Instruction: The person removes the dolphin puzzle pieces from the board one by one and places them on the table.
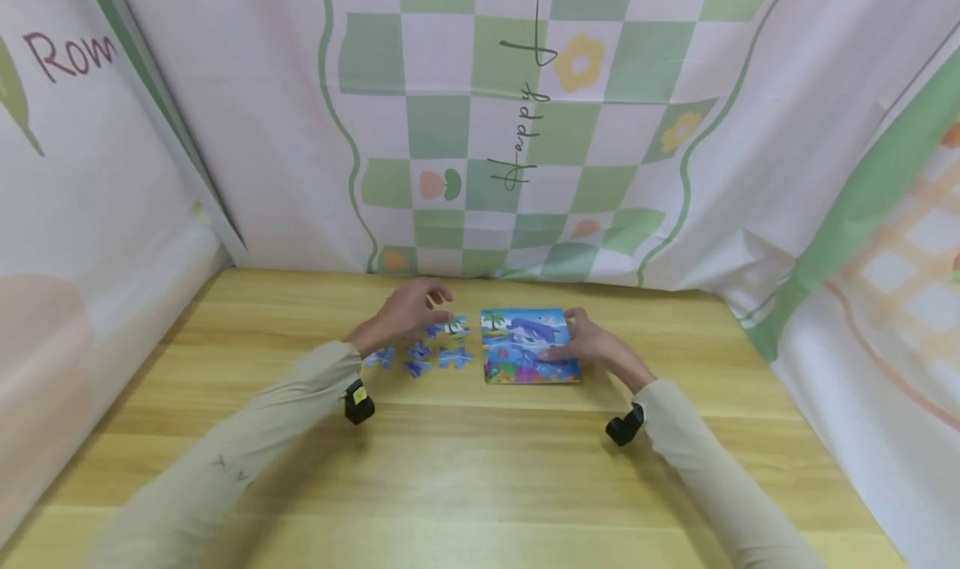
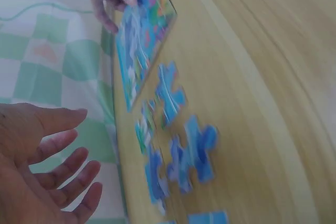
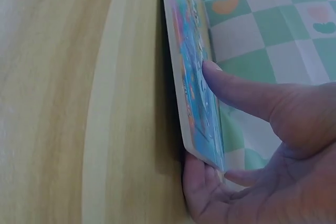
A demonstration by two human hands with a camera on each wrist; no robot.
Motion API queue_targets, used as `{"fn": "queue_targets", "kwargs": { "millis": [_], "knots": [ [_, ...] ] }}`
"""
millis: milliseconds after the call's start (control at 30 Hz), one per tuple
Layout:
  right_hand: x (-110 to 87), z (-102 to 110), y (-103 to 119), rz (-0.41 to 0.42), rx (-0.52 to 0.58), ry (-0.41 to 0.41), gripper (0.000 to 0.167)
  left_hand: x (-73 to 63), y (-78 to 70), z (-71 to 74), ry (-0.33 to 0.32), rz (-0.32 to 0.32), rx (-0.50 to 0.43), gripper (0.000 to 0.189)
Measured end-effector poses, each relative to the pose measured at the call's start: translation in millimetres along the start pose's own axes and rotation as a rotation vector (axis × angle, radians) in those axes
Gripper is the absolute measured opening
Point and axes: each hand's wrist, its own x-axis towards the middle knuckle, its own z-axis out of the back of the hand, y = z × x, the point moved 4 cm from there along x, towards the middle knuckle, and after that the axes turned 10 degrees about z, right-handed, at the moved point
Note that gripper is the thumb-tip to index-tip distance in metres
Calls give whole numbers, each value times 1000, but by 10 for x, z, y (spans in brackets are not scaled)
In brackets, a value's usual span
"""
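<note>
My right hand [image 1: 596, 344] grips the right side of a flat puzzle board [image 1: 517, 367] printed with a dolphin and a palm tree. In the right wrist view the thumb lies on the picture face of the board [image 3: 194, 93], the other fingers tuck under its edge, and a dark shadow runs below it. My left hand [image 1: 408, 309] hovers over loose blue jigsaw pieces [image 1: 453, 357] left of the board. Its fingers [image 2: 73, 174] are loosely bent, apart from the pieces [image 2: 199, 148], with nothing between them.
The wooden table [image 1: 465, 469] extends toward me in front of the pieces. A checkered green-and-white cloth [image 1: 510, 136] hangs along the back edge. White printed cloths [image 1: 97, 219] flank both sides. A small black camera [image 1: 358, 402] sits on the left wrist.
</note>
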Motion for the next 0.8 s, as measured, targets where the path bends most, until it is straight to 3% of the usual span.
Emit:
{"fn": "queue_targets", "kwargs": {
  "millis": [300, 467, 667, 800],
  "knots": [
    [17, -53, 46, 41, -128, -26, 119, 125, -305, -209, 45, -9, 54, 37],
    [23, -75, 25, 17, -124, -29, 119, 170, -421, -426, 92, -56, 71, 37],
    [-8, -98, 44, 5, -126, -42, 115, 158, -504, -706, 180, -53, 63, 39],
    [4, -93, 34, 3, -155, -57, 109, 161, -557, -851, 186, -71, 120, 43]
  ]
}}
